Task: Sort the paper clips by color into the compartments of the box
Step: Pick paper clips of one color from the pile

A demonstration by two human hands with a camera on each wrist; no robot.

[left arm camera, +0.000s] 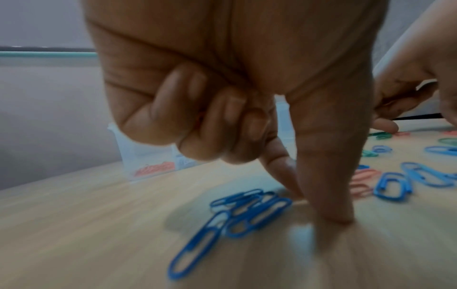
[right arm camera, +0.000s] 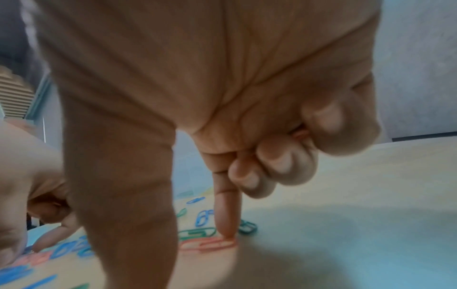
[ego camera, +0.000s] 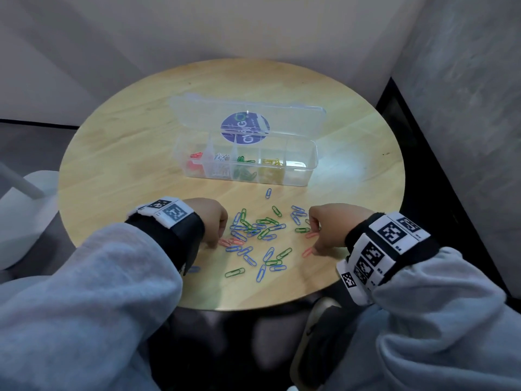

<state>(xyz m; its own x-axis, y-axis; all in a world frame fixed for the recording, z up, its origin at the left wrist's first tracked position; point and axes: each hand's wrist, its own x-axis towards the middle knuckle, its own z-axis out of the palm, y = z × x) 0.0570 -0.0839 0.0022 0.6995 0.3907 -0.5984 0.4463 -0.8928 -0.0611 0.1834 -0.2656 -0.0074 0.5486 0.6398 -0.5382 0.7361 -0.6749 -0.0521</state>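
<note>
A clear compartment box stands open at the table's middle, holding red, white, green and yellow clips in separate compartments. Loose blue, green and red paper clips lie between my hands. My left hand points thumb and index finger down onto the table by two red clips, its other fingers curled tight; blue clips lie beside it. My right hand touches a red clip with its index fingertip. A pink sliver, seemingly a red clip, shows between its curled fingers.
The round wooden table stands against a light wall. The box's lid leans back behind it. One blue clip lies alone near the box front. A white object stands left of the table, below its edge.
</note>
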